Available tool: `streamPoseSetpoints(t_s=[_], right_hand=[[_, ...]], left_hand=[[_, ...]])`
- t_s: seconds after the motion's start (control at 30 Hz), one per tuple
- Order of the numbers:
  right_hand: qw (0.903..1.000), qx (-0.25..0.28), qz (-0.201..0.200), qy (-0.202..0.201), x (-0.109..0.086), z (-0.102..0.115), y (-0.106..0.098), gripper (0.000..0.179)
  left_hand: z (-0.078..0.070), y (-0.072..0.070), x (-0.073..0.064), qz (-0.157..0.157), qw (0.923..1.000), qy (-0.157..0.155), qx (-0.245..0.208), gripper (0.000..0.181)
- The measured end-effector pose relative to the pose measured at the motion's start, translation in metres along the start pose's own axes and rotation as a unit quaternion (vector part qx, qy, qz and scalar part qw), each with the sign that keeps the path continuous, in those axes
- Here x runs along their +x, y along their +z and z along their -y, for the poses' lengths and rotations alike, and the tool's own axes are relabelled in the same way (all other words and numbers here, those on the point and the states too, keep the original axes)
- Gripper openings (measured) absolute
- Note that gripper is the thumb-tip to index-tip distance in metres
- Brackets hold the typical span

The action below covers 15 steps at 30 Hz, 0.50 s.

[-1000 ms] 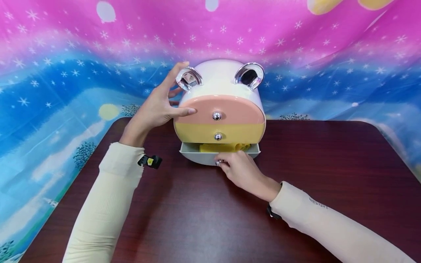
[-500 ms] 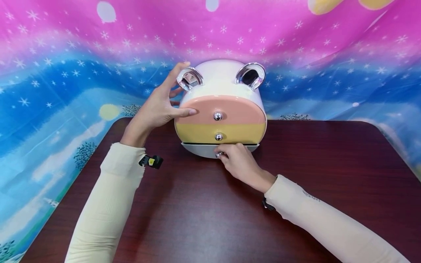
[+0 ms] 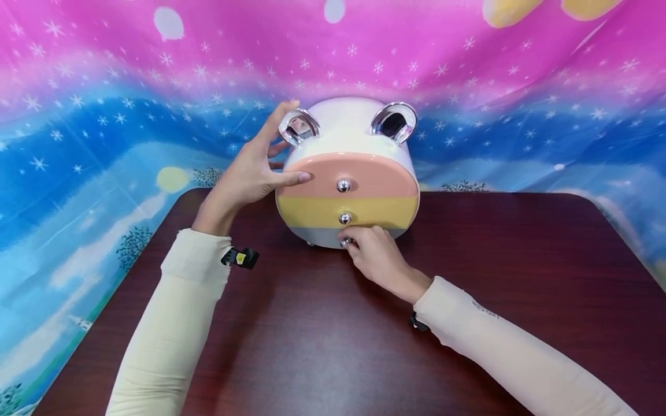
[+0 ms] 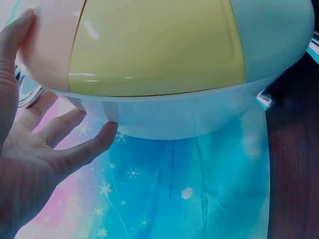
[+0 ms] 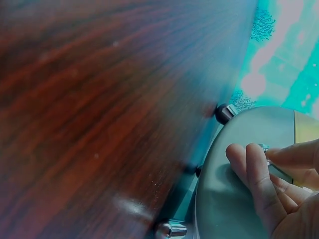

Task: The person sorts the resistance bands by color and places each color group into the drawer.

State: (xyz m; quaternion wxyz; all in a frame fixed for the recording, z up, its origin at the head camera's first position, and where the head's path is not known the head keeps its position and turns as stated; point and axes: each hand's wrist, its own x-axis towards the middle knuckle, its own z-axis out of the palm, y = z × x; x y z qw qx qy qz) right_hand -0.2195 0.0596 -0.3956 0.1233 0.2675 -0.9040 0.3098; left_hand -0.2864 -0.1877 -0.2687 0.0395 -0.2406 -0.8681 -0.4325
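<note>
A small drawer box [image 3: 346,130] with a white shell and two shiny ears stands on the table, its pink, yellow and grey drawers all flush. My left hand [image 3: 248,169] holds its left side, the thumb [image 3: 296,178] on the pink top drawer [image 3: 380,173] and the fingers on the shell. In the left wrist view the fingertips [image 4: 110,128] touch the white side. Low at the front, my right hand [image 3: 378,254] pinches the silver knob [image 3: 344,243] of the grey bottom drawer [image 3: 314,236]. The fingers mostly hide that knob in the right wrist view.
The box stands near the back of a dark red-brown wooden table [image 3: 322,346] on short feet, one foot [image 5: 225,113] showing at its underside. Behind hangs a pink and blue snowflake cloth [image 3: 208,69]. Two more silver knobs sit on the upper drawers.
The grey bottom drawer, at first pulled out with something yellow inside, has slid back flush. My right hand moved inward with its knob. The left hand has stayed on the box.
</note>
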Motion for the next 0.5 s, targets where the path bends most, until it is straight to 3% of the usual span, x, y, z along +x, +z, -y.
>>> streamPoseSetpoints(t_s=[0.3,0.5], right_hand=[[0.9996,0.009,0.025,0.000,-0.013,0.001,-0.003,0.026],[0.9972,0.037,0.039,0.051,-0.038,-0.005,-0.032,0.039]], left_hand=[[0.016,0.011,-0.015,-0.035,0.9990,0.021,-0.016,0.109],[0.033,0.021,-0.051,-0.036,0.9968,0.032,0.064,0.107]])
